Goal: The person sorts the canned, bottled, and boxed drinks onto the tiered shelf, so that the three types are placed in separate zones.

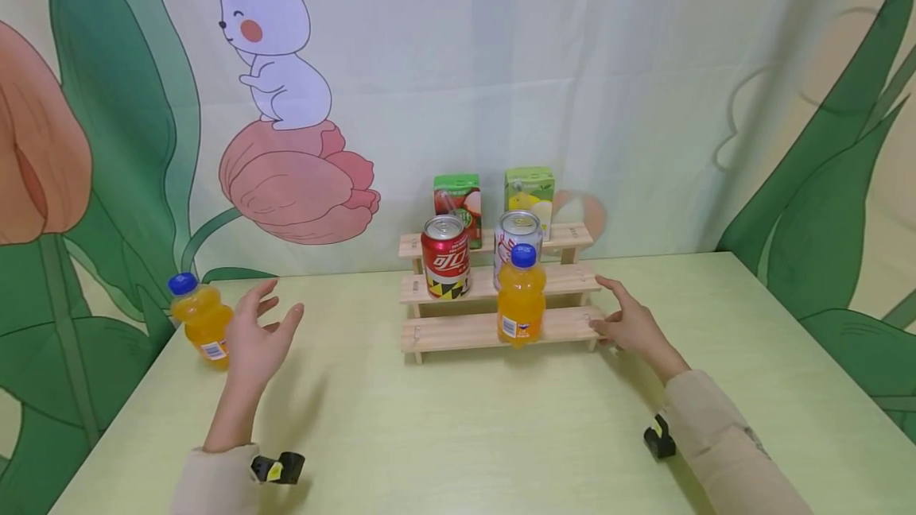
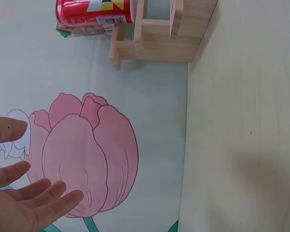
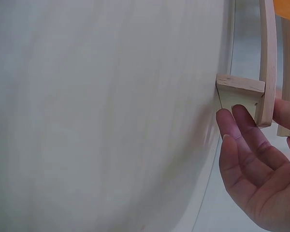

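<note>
A three-step wooden rack stands near the back of the table. My right hand holds its right end, with fingers around the end of the lowest board in the right wrist view. An orange soda bottle with a blue cap stands on the lowest step. On the middle step are a red cola can and a silver-white can, partly hidden by the bottle. My left hand is raised at the left, fingers spread and holding nothing. Just behind it is a second orange soda bottle, partly covered by the hand.
Two juice boxes, a red-green one and a yellow-green one, stand on the top step behind the cans. A printed curtain with a rabbit and flowers hangs behind the table.
</note>
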The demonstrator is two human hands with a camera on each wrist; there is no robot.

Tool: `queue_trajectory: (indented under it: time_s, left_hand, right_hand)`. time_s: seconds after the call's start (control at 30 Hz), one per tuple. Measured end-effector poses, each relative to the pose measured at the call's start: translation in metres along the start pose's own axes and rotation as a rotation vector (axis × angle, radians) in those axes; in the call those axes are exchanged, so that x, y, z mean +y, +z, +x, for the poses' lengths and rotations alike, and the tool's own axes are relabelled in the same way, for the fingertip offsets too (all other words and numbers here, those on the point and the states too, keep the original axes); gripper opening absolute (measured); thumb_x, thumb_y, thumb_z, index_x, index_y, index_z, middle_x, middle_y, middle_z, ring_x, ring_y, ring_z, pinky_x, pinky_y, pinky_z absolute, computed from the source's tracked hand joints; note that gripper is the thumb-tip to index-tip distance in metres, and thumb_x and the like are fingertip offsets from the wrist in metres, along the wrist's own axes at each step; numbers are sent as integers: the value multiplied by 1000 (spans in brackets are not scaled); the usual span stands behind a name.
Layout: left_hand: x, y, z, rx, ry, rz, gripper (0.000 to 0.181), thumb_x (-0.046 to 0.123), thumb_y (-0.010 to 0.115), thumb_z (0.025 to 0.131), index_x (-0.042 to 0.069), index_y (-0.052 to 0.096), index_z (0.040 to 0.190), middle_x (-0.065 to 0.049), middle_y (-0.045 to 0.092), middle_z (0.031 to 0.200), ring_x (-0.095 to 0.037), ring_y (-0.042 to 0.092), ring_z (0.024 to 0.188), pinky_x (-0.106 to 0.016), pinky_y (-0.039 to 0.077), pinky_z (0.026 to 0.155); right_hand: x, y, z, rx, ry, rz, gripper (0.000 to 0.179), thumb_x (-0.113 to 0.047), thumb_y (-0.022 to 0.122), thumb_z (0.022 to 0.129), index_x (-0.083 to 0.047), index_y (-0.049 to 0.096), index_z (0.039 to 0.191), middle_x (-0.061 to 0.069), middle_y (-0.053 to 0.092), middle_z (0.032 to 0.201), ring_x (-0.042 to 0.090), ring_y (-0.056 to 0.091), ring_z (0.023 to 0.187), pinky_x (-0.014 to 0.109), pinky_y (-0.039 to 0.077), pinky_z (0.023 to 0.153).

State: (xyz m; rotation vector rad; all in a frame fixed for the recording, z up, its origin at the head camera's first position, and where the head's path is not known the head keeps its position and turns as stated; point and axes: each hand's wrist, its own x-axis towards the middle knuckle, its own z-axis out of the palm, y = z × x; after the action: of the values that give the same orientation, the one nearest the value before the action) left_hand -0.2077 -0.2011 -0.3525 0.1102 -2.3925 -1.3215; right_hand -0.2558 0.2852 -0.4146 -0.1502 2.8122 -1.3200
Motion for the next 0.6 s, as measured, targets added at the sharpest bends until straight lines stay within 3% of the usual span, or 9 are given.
queue_trajectory:
  time_s: [0.3,0.6]
  left_hand:
    - [-6,-12,1,59,-59,-1,55,21,58,89,5,35,137,-16,39,136,-32,43,120,-46,42,92]
    - [-13,-17,3,178,-119,-24,54,22,57,90,8,35,137,-11,40,136,-29,43,121,-43,41,94]
  right_hand:
    - [0,0,0,-1,-3,-3,73,-10,60,87,-14,17,145,15,66,79,27,65,65,38,49,50]
    - [-1,-1,-1,-2,-6,0,73,-9,60,87,-13,17,145,13,66,77,27,65,65,38,49,50]
